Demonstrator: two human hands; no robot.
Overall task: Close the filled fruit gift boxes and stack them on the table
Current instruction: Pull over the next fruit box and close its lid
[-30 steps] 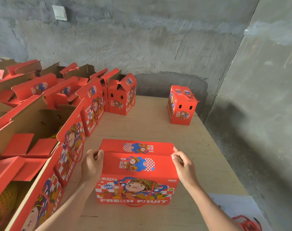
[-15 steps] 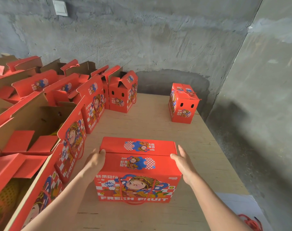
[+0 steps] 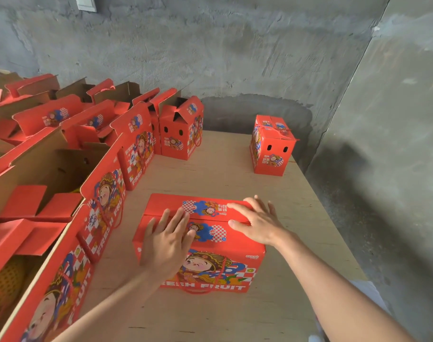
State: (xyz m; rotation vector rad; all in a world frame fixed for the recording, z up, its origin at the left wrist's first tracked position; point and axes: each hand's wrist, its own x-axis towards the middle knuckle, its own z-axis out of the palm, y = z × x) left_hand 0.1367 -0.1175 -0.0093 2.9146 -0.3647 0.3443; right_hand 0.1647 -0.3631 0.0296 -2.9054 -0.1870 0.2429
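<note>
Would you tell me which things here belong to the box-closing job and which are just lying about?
Job: near box under left hand and right hand; closed far box; open boxes at left; table.
Lying about: wall switch; pale sheet, lower right.

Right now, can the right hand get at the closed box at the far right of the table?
Probably yes. The right hand lies flat on the near box and holds nothing, and only bare table shows between it and the far box. It may need a long stretch.
</note>
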